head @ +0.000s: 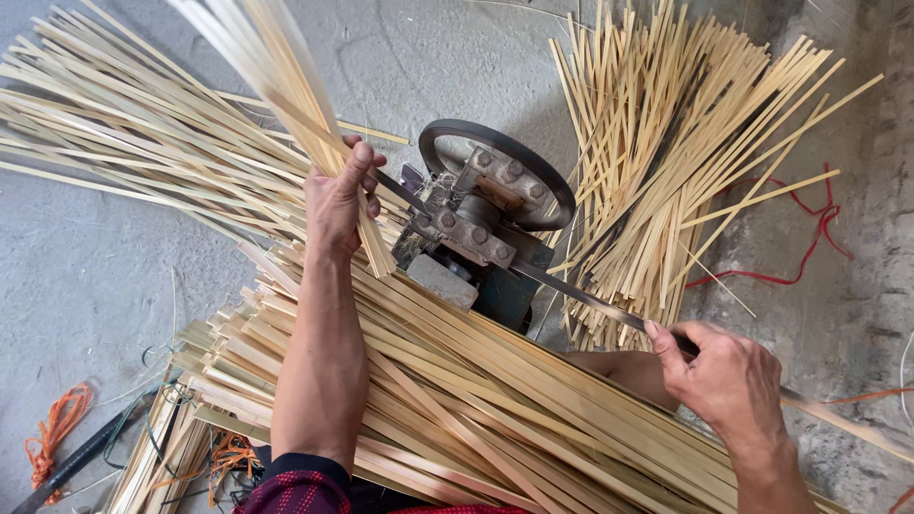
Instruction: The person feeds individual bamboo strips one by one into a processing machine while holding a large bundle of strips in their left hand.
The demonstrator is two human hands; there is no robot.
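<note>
The floor (86, 276) is rough grey concrete, mottled and scuffed, lit evenly by soft daylight with no hard shadows. At the far right it rises into a coarser, crumbly concrete edge (876, 190). A red cord (809, 243) loops across the floor on the right. At the near left lie a tangle of orange string (52, 433) and a dark cable (81, 457).

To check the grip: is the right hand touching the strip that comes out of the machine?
Touching. The head view shows the right hand pinching the strip between thumb and fingers.
</note>
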